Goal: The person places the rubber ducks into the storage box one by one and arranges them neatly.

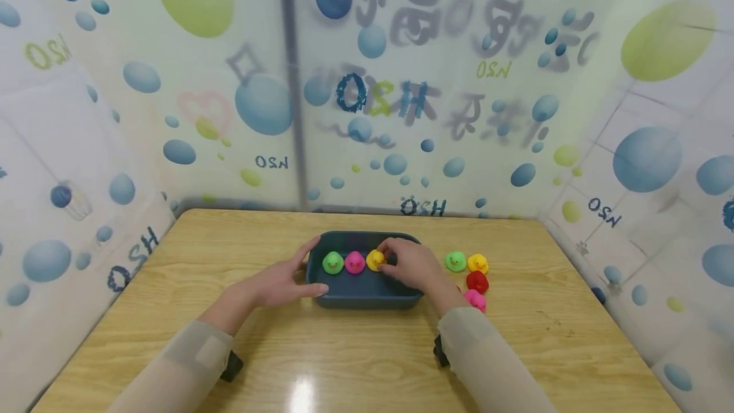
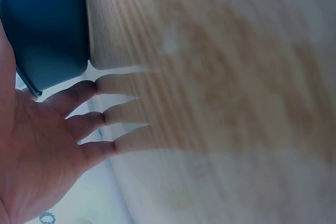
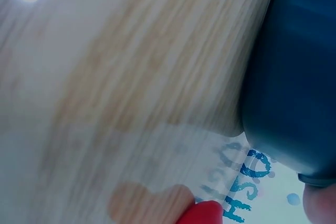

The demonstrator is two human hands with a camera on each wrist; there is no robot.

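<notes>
A dark blue rectangular bin (image 1: pixel 367 301) stands on the table. Inside it, a green rubber duck (image 1: pixel 332 263), a pink rubber duck (image 1: pixel 354 262) and a yellow rubber duck (image 1: pixel 375 260) sit in a row. My right hand (image 1: pixel 410 263) reaches over the bin's right end and pinches the yellow duck between thumb and fingers. At the bin's left end, my left hand (image 1: pixel 281 282) rests with thumb by the front corner and index finger toward the back corner. The left wrist view shows its other fingers (image 2: pixel 84 126) straight and spread beside the bin.
Right of the bin, more ducks lie loose on the wooden table (image 1: pixel 367 362): green (image 1: pixel 455 261), yellow (image 1: pixel 478 264), red (image 1: pixel 477 282) and pink (image 1: pixel 475 300). The right forearm partly covers that group. Printed curtains (image 1: pixel 367 164) hang behind the table and along both sides.
</notes>
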